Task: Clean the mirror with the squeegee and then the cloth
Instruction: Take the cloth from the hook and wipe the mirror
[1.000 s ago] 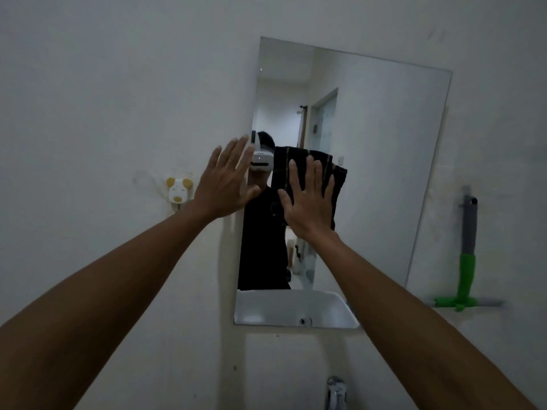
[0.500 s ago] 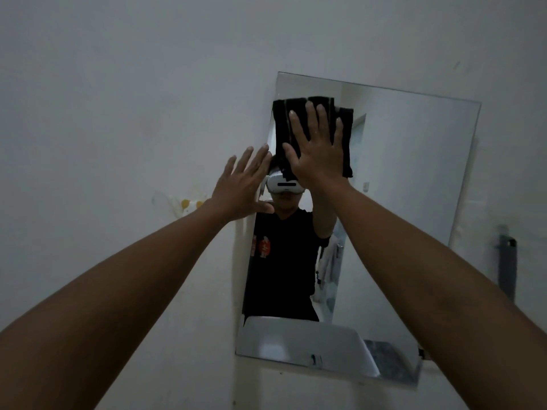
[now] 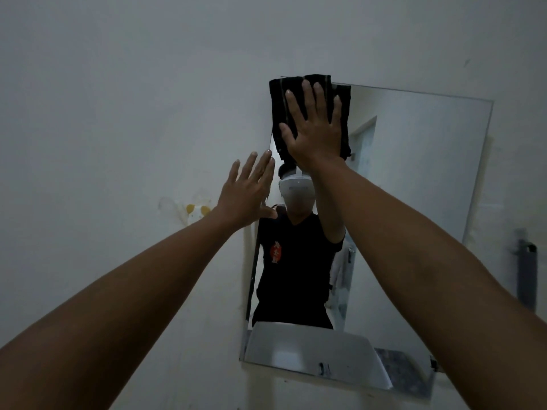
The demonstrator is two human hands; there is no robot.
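Observation:
A frameless rectangular mirror (image 3: 414,187) hangs on the white wall. My right hand (image 3: 315,128) lies flat with spread fingers on a black cloth (image 3: 278,113), pressing it against the mirror's top left corner. My left hand (image 3: 245,193) is flat with straight fingers against the wall at the mirror's left edge, its thumb over the glass. The squeegee's grey handle (image 3: 527,270) hangs on the wall to the right of the mirror; its lower part is hidden behind my right arm.
A small yellow and white hook (image 3: 195,211) is stuck to the wall left of the mirror. The mirror reflects a person in a black shirt and a white sink.
My right hand has slid the black cloth up from the mirror's middle to its top left corner. My left hand stays at the mirror's left edge. My view has tilted up.

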